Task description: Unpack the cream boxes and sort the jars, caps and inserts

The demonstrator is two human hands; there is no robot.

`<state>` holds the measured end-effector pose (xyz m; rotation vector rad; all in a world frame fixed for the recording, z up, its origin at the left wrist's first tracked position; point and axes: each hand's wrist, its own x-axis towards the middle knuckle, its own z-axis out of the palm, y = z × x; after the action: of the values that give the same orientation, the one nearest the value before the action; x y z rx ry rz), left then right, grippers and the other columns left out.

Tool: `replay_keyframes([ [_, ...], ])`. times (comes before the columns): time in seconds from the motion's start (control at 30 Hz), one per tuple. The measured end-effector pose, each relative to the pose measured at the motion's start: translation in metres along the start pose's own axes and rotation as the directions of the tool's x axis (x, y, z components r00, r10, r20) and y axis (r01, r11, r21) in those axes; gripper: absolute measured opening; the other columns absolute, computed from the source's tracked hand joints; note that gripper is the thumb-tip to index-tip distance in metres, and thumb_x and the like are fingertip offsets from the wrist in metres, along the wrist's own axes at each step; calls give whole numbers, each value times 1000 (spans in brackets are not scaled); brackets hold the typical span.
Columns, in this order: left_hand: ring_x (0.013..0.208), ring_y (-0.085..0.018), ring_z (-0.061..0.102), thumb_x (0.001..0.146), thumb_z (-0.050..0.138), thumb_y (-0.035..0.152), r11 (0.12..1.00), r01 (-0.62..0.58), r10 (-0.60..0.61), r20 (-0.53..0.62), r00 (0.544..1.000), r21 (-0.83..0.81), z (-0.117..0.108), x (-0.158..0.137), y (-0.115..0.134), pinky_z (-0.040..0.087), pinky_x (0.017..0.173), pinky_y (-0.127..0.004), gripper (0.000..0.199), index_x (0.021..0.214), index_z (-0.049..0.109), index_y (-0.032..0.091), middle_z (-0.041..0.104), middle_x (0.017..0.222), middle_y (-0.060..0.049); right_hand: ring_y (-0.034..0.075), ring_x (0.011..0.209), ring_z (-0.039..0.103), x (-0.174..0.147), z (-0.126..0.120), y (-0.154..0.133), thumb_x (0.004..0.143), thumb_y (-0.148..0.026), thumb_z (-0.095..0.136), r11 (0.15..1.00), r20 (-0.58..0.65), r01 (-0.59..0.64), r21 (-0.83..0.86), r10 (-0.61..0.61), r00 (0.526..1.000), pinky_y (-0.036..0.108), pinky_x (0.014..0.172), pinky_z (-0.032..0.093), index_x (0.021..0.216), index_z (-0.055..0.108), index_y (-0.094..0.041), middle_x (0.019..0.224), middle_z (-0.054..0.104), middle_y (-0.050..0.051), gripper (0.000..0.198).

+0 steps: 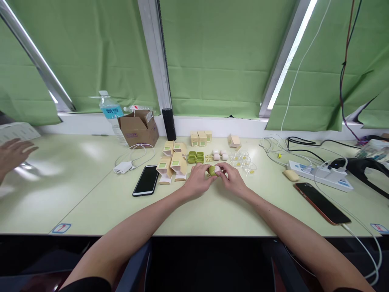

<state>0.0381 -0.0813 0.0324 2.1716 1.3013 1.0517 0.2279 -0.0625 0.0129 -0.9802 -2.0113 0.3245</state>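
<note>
My left hand (197, 179) is closed round a small green container (212, 170) just above the table. Against its right side, the fingers of my right hand (234, 179) pinch a small white piece (217, 168), partly hidden by the fingertips. Beyond my hands stand several matching green containers (195, 157), tiny yellowish pieces (208, 158) and several pink-and-white pieces (220, 155). Clear plastic covers (243, 159) lie past my right hand. Left of my left hand are several opened cardboard boxes (172, 161) with green-marked windows.
Small closed boxes (200, 138) and one lone box (234, 141) stand at the back. A black phone (146, 181), a charger (123, 167), a brown carton (138, 128) and a bottle (112, 115) are left. Rightward lie a power strip (319, 175) and another phone (322, 202). Another person's hand (15, 154) shows far left.
</note>
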Motion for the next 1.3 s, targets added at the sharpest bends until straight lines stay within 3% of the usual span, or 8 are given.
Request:
replay_keyframes([
  [0.2, 102, -30, 59, 85, 70, 40, 993, 107, -108, -36, 993, -53, 1, 2, -16, 44, 88, -41, 20, 95, 69, 22, 68, 99, -9, 21, 89, 68, 12, -20, 10, 103, -42, 46, 989, -221, -113, 94, 131, 966, 36, 78, 58, 119, 59, -22, 110, 71, 10, 28],
  [0.3, 106, -30, 60, 82, 74, 40, 969, 177, -194, -90, 977, -172, 3, 5, -28, 44, 93, -41, 31, 107, 70, 22, 69, 106, -10, 23, 99, 66, 19, -42, 22, 99, -42, 54, 989, -289, -144, -17, 133, 948, 38, 84, 56, 117, 61, -22, 116, 71, 10, 28],
  [0.43, 106, -28, 61, 77, 79, 36, 946, 169, -211, -128, 969, -276, 5, 7, -34, 46, 95, -39, 40, 113, 70, 22, 69, 109, -9, 29, 108, 62, 29, -53, 38, 90, -31, 67, 939, -136, -82, -334, 38, 990, 45, 93, 50, 109, 69, -22, 113, 74, 9, 21],
  [0.57, 110, -26, 61, 78, 78, 32, 961, 179, -205, -112, 972, -210, 6, 6, -33, 46, 98, -39, 43, 119, 67, 23, 68, 115, -9, 31, 110, 60, 41, -42, 50, 86, -19, 70, 809, 58, 26, -587, 9, 998, 44, 96, 43, 110, 72, -19, 113, 76, 11, 24],
  [0.77, 114, -29, 62, 82, 75, 31, 975, 187, -198, -93, 976, -118, 6, 6, -32, 46, 101, -44, 44, 124, 65, 22, 67, 119, -12, 32, 115, 57, 46, -31, 61, 86, -16, 67, 665, 144, 71, -743, 56, 988, 42, 99, 35, 106, 73, -16, 105, 78, 13, 21],
  [1.03, 113, -30, 63, 81, 76, 31, 979, 174, -185, -108, 977, -108, 6, 4, -28, 47, 99, -42, 43, 121, 67, 23, 68, 116, -10, 33, 118, 56, 35, -23, 66, 81, -17, 69, 698, 84, 22, -716, 55, 995, 43, 100, 34, 106, 72, -18, 113, 77, 12, 25],
  [1.17, 112, -29, 63, 80, 76, 29, 980, 159, -172, -116, 978, -117, 8, 5, -32, 47, 98, -42, 43, 121, 67, 23, 68, 116, -10, 33, 115, 57, 32, -30, 61, 81, -16, 69, 755, 2, 25, -656, -31, 1000, 43, 96, 37, 106, 69, -18, 110, 76, 12, 25],
  [1.3, 112, -28, 63, 80, 77, 29, 978, 137, -156, -115, 981, -160, 9, 5, -34, 48, 97, -41, 43, 121, 67, 24, 69, 116, -9, 31, 104, 58, 31, -41, 51, 85, -18, 66, 805, -105, 77, -588, -171, 980, 43, 89, 40, 95, 66, -20, 91, 73, 9, 10],
])
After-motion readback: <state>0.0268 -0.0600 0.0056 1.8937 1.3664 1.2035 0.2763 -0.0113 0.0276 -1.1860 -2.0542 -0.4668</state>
